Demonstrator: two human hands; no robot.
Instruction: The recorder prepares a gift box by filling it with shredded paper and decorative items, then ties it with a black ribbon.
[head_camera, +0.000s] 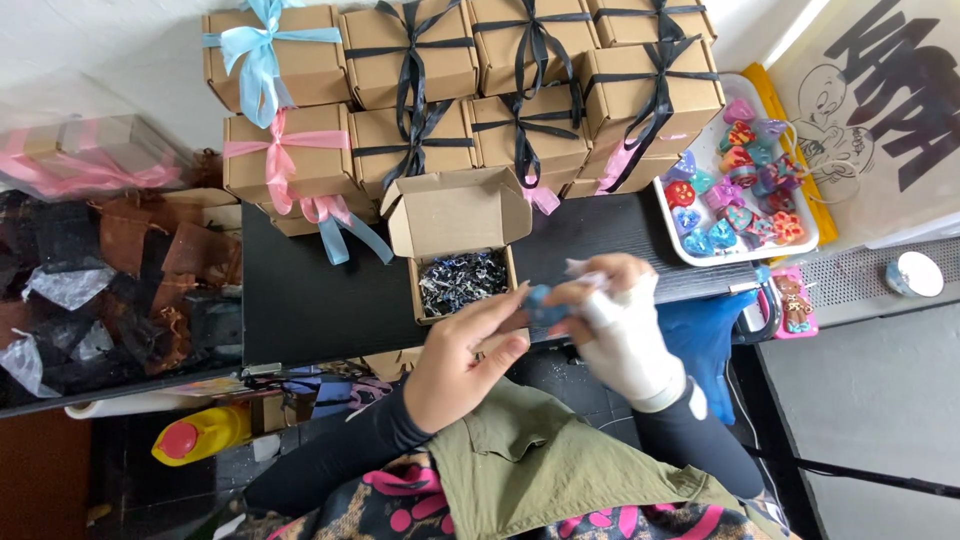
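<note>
My left hand (462, 358) and my right hand (615, 320) meet over the near edge of a black table (300, 300). Both hold a small blue object (546, 305) between their fingertips. The right hand is wrapped in a white bandage or glove and looks blurred. Just beyond the hands stands an open brown cardboard box (457, 215) filled with dark shredded paper (463, 281), its lid flap raised at the back.
Closed cardboard boxes tied with black (410, 60), light blue (270, 55) and pink (290, 150) ribbons are stacked at the back. A white tray (812, 232) of colourful small shaped pieces sits right. Dark and brown fabric scraps (120, 290) lie left. A yellow bottle (200, 435) stands below the table.
</note>
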